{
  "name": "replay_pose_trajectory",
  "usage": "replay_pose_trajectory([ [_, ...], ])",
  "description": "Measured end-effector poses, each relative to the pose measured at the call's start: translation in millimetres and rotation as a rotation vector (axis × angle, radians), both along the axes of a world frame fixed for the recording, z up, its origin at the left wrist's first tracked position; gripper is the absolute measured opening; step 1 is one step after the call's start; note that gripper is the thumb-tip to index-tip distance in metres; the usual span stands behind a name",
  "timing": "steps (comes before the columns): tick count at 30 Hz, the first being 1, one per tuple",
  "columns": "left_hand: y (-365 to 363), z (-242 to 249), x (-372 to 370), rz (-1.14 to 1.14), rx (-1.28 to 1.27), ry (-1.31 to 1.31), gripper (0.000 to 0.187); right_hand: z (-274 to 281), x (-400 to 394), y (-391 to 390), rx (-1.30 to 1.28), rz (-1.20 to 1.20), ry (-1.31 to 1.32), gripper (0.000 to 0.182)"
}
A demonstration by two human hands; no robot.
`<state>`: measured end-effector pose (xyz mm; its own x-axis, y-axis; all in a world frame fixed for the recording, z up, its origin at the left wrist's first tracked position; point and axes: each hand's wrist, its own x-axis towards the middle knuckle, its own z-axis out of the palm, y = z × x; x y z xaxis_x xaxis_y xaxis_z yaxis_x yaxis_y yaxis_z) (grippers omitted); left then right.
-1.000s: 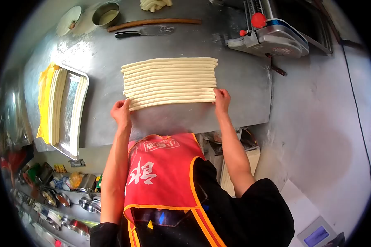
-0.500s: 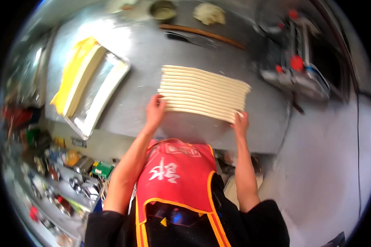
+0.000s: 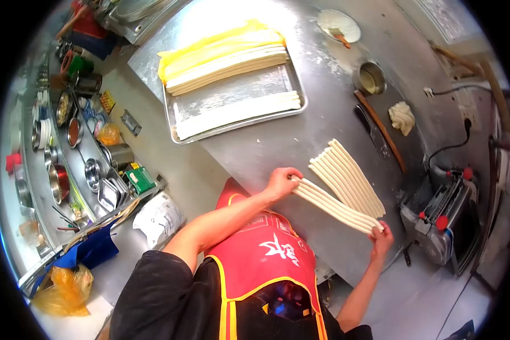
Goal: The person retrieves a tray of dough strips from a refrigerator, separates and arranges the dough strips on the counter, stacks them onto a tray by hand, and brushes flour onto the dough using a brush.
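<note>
Several pale dough strips [image 3: 335, 205] stretch side by side between my two hands, apart from the rest of the batch. My left hand [image 3: 283, 182] is closed on their left ends. At the right ends, my right hand [image 3: 382, 237] pinches the same strips. Just beyond them, a row of more dough strips [image 3: 348, 178] lies flat on the metal table [image 3: 249, 164]. To the upper left stands a metal tray [image 3: 238, 122], with dough strips along both long sides and a yellow cloth [image 3: 221, 48] over part of the far ones.
A rolling pin [image 3: 379, 130], a dark-handled blade [image 3: 370, 127], a dough lump [image 3: 402, 118], a metal pot [image 3: 372, 78] and a plate of flour [image 3: 339, 26] sit farther back. A machine with red knobs [image 3: 442, 221] stands right. Shelves with pans [image 3: 59, 182] line the left.
Several near strips have parted from the batch and are now held between my hands, closer to my body. My view has turned left, bringing the whole tray into sight.
</note>
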<state>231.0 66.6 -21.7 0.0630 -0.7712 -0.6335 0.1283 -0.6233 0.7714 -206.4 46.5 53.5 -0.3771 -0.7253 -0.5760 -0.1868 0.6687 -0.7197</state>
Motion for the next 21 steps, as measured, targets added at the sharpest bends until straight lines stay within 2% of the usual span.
replay_pose_trajectory([
  [3,31,1,70,0.247,-0.095,0.081,0.028,36,63,-77,-0.034,0.199,-0.017,0.039],
  [4,41,-3,101,0.291,-0.096,-0.018,0.030,40,94,-101,-0.041,0.249,-0.065,0.039],
  [5,51,-12,134,0.333,-0.071,-0.127,0.030,33,127,-125,-0.071,0.269,-0.145,0.039],
  [6,58,-7,166,0.514,-0.145,-0.026,0.029,28,172,-146,-0.105,0.312,-0.167,0.041],
  [7,56,10,196,0.645,-0.136,-0.054,0.026,10,206,-166,-0.131,0.391,-0.219,0.041],
  [8,59,6,227,0.729,-0.233,-0.143,0.028,1,254,-183,-0.163,0.450,-0.250,0.041],
  [9,63,8,260,0.727,-0.184,-0.242,0.029,-5,302,-198,-0.154,0.488,-0.283,0.042],
  [13,68,-17,355,0.773,-0.300,-0.494,0.028,-55,440,-243,-0.158,0.632,-0.458,0.036],
  [16,67,-30,384,0.735,-0.287,-0.570,0.026,-80,482,-259,-0.107,0.650,-0.453,0.034],
  [20,54,-22,384,0.733,-0.141,-0.444,0.027,-77,491,-266,-0.091,0.694,-0.309,0.034],
  [21,54,-25,385,0.649,-0.134,-0.588,0.026,-81,489,-267,-0.084,0.696,-0.302,0.034],
])
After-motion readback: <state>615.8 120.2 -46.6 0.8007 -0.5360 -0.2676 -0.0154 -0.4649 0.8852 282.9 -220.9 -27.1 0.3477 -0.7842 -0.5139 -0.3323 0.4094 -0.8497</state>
